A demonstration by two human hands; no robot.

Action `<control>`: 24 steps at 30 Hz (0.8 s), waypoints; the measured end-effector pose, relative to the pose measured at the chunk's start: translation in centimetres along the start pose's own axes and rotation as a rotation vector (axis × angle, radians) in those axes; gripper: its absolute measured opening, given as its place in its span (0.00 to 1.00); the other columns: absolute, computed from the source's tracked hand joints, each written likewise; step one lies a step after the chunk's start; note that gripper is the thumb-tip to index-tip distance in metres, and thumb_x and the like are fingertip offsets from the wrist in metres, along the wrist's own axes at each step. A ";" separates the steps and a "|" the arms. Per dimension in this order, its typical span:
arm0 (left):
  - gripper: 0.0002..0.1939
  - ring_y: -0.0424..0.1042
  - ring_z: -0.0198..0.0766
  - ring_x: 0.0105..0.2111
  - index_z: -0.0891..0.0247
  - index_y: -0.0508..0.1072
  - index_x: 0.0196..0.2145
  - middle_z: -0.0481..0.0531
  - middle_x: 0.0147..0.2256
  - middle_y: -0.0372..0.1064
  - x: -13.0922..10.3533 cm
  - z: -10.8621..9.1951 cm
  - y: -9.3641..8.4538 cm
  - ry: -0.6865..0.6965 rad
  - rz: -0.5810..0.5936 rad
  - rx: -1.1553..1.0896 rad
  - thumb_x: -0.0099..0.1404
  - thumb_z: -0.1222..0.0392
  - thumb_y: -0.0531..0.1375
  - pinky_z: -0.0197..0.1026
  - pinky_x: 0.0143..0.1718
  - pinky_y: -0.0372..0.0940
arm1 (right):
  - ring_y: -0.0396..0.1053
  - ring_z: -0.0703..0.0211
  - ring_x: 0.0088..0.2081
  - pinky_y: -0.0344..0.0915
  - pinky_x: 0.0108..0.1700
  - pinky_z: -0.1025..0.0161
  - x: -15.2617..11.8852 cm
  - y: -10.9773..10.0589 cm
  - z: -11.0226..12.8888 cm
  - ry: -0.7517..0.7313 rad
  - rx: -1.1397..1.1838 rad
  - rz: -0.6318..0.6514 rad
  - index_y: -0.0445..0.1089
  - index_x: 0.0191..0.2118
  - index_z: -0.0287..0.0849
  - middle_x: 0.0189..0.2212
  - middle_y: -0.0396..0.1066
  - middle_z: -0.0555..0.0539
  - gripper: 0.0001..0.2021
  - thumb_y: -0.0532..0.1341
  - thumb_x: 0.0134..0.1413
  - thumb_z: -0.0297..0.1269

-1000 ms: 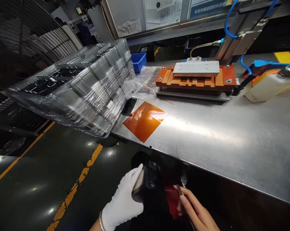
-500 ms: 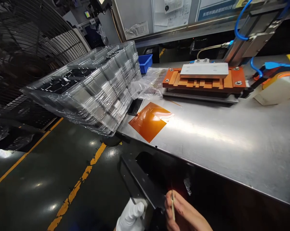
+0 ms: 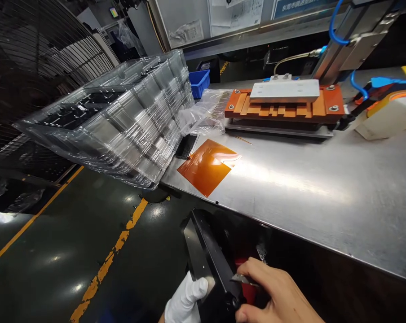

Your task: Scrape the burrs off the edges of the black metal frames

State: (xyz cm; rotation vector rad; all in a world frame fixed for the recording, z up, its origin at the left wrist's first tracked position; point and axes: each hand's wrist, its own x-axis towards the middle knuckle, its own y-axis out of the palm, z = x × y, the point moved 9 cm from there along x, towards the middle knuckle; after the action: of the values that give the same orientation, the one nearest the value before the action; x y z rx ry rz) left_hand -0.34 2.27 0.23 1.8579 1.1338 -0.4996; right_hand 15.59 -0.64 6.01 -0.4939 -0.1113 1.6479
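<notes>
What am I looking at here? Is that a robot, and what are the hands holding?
No robot hands here: they belong to a person. The camera sits on their head, so you look forward and down, a bit like through their eyes.

The left hand, in a white glove, holds a long black part. The right hand has no glove and holds a small tool with a pointed, blade-like tip, close to the part.

On the shiny metal table lies an orange see-through sheet. Behind it stands a machine with an orange base and blue hoses. To the left is a tall stack of clear trays; to the right, a whitish bottle.
</notes>
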 end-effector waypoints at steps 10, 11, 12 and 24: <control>0.16 0.73 0.40 0.41 0.65 0.70 0.50 0.55 0.47 0.70 0.2 0.4 0.1 -0.028 -0.003 -0.016 0.69 0.54 0.59 0.47 0.41 0.72 | 0.66 0.59 0.29 0.60 0.33 0.65 0.1 0.2 0.2 -0.009 0.001 0.033 0.68 0.28 0.47 0.27 0.68 0.53 0.22 0.66 0.46 0.63; 0.16 0.73 0.41 0.42 0.65 0.70 0.50 0.55 0.47 0.70 0.2 0.4 0.1 -0.029 -0.004 -0.017 0.69 0.53 0.59 0.47 0.41 0.72 | 0.65 0.60 0.29 0.60 0.32 0.65 0.1 0.1 0.3 -0.020 0.013 0.024 0.68 0.26 0.47 0.26 0.67 0.53 0.22 0.65 0.46 0.63; 0.16 0.72 0.41 0.42 0.64 0.70 0.50 0.55 0.47 0.70 0.2 0.4 0.1 -0.030 -0.004 -0.017 0.69 0.53 0.59 0.47 0.41 0.72 | 0.65 0.60 0.28 0.60 0.32 0.65 0.1 0.0 0.5 -0.030 0.027 0.019 0.67 0.25 0.47 0.25 0.67 0.53 0.23 0.64 0.47 0.63; 0.15 0.73 0.37 0.34 0.66 0.74 0.39 0.51 0.36 0.74 1.3 2.0 -0.5 0.014 0.055 -0.105 0.67 0.49 0.59 0.44 0.38 0.71 | 0.63 0.59 0.25 0.57 0.27 0.63 -0.1 -0.9 0.6 -0.073 0.111 -0.061 0.63 0.21 0.46 0.21 0.65 0.50 0.31 0.55 0.48 0.72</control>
State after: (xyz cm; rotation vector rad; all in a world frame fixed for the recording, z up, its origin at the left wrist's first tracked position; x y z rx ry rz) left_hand 0.08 1.35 -2.02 1.7986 1.0946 -0.3893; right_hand 16.23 -0.50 6.86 -0.3428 -0.0872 1.6031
